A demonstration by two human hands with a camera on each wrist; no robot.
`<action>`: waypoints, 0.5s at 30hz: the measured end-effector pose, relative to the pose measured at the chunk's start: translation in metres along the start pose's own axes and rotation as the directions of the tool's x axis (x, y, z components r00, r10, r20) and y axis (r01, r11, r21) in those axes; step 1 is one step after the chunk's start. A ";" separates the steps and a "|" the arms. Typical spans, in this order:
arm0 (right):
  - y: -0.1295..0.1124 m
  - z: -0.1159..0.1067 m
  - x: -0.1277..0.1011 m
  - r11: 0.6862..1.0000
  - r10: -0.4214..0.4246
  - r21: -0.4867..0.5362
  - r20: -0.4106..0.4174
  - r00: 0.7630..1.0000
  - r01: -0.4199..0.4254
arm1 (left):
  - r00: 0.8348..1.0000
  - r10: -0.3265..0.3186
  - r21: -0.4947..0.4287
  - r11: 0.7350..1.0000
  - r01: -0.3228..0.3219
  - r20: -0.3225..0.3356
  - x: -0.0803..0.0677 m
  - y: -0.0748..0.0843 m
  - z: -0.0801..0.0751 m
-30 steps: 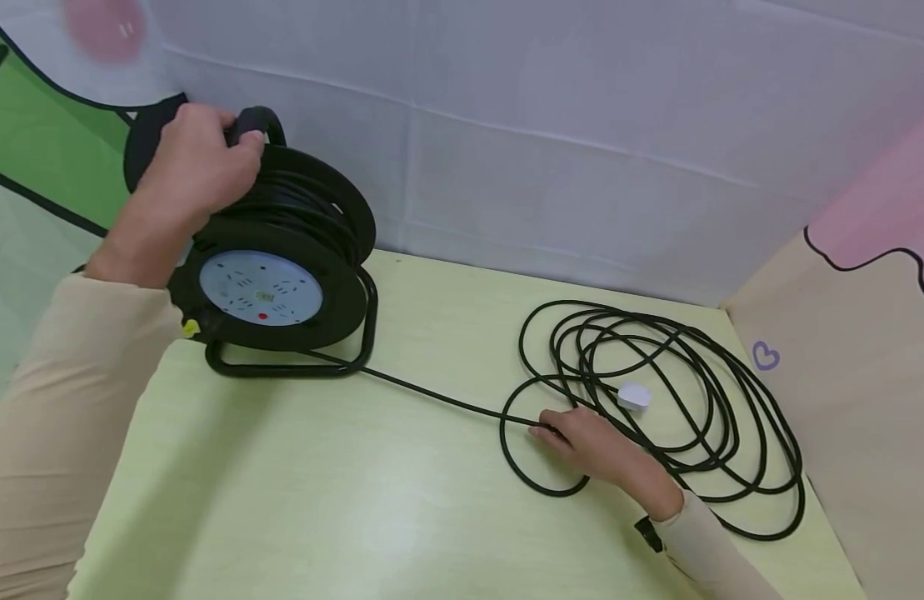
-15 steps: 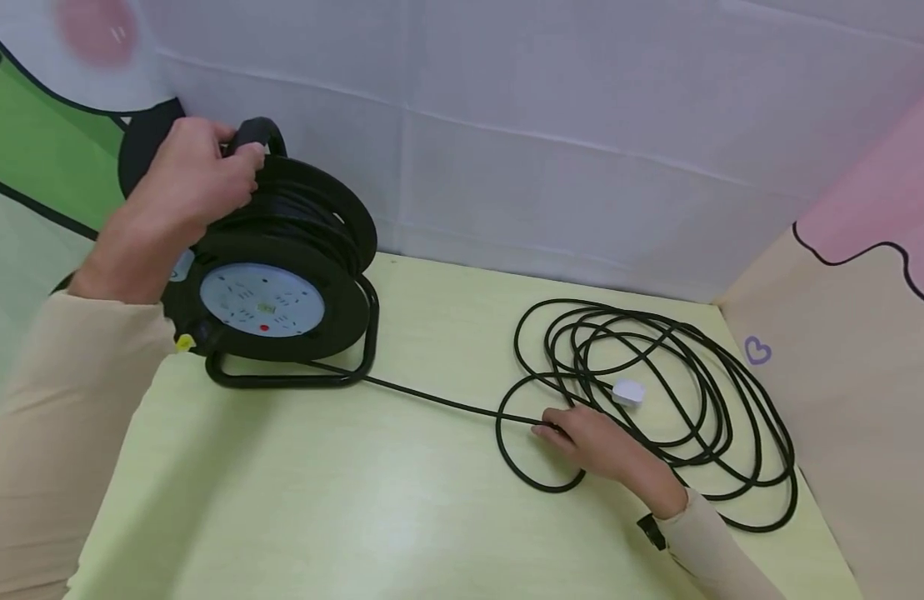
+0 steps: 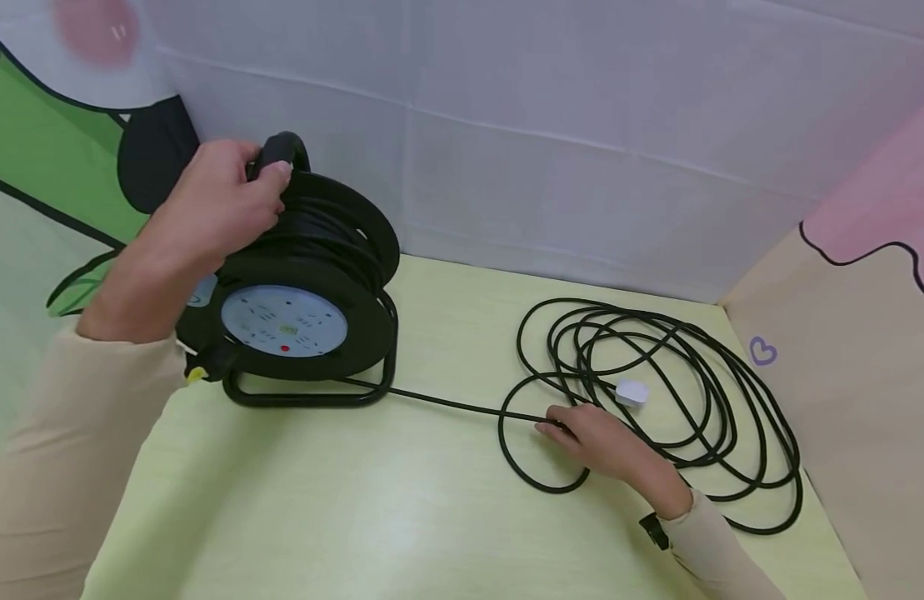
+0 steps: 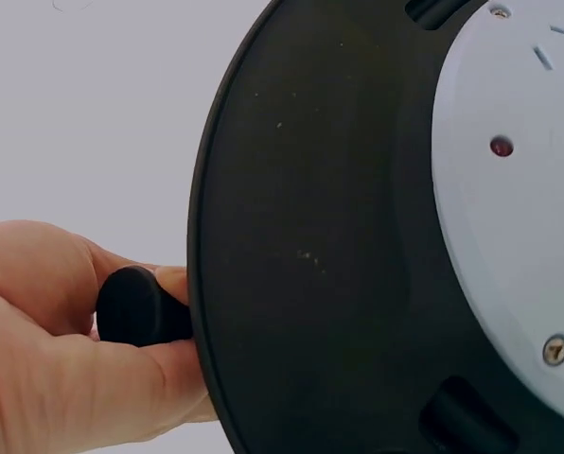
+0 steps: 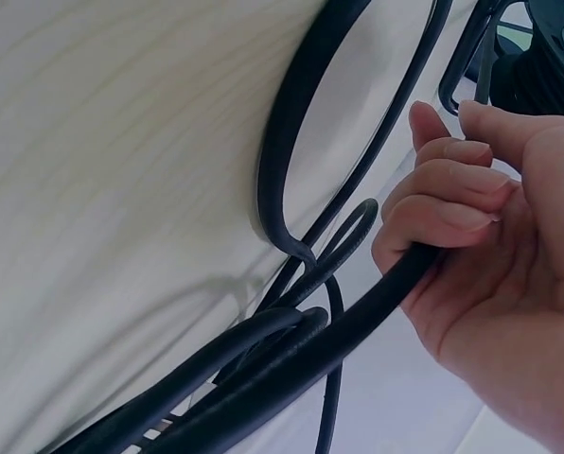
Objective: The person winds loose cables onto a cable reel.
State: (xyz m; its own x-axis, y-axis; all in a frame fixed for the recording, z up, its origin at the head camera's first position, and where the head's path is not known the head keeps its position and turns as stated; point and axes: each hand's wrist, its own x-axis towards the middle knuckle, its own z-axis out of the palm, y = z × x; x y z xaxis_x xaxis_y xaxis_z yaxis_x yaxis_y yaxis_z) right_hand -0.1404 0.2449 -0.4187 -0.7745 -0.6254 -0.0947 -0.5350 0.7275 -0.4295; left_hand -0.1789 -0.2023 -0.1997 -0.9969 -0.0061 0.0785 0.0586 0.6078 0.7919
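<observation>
A black cable reel (image 3: 330, 312) with a pale round socket face (image 3: 285, 321) stands at the left of the table. My left hand (image 3: 229, 196) grips the black handle (image 3: 280, 152) at its top. In the left wrist view, thumb and fingers wrap that handle (image 4: 131, 307) beside the reel's black rim (image 4: 291, 218). At the right, my right hand (image 3: 596, 437) holds the black cable (image 3: 462, 406), which runs fairly straight to the foot of the reel. Curled fingers (image 5: 443, 184) close round the cable (image 5: 358, 312) in the right wrist view.
Loose cable loops (image 3: 731, 417) spread over the table's right side, with a white plug (image 3: 631, 392) among them. Behind the table (image 3: 357, 500) rises a pale fabric backdrop (image 3: 544, 150). A cream and pink side panel (image 3: 844, 358) borders the right edge.
The reel, with my left hand on its handle, has shifted right and toward me, after a slight lowering in the view. My right hand has stayed nearly in place on the cable.
</observation>
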 end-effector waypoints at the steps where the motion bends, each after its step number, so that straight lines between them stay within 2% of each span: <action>1: 0.000 0.001 -0.001 1.000 0.001 -0.001 -0.002 1.000 -0.001 | 1.000 0.008 0.006 1.000 -0.008 0.002 -0.001 0.001 0.002; 6: 0.001 0.005 -0.006 1.000 0.010 0.009 -0.011 1.000 -0.010 | 1.000 0.028 0.060 0.998 -0.028 0.009 -0.005 0.006 0.007; 10: 0.000 0.008 -0.008 1.000 -0.003 0.020 -0.024 1.000 0.003 | 1.000 0.023 0.113 0.993 -0.023 0.000 -0.008 0.007 0.005; 15: 0.000 0.010 -0.009 0.999 -0.028 0.018 -0.043 0.999 0.029 | 0.998 0.028 0.145 0.989 -0.021 -0.050 -0.017 0.005 0.000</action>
State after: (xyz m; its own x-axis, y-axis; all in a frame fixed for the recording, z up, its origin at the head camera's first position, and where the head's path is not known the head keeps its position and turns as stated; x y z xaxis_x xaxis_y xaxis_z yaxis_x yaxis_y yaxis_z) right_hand -0.1296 0.2474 -0.4268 -0.7729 -0.6330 -0.0436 -0.5510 0.7036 -0.4486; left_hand -0.1620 -0.1993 -0.1970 -0.9910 -0.0286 0.1309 0.0711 0.7163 0.6942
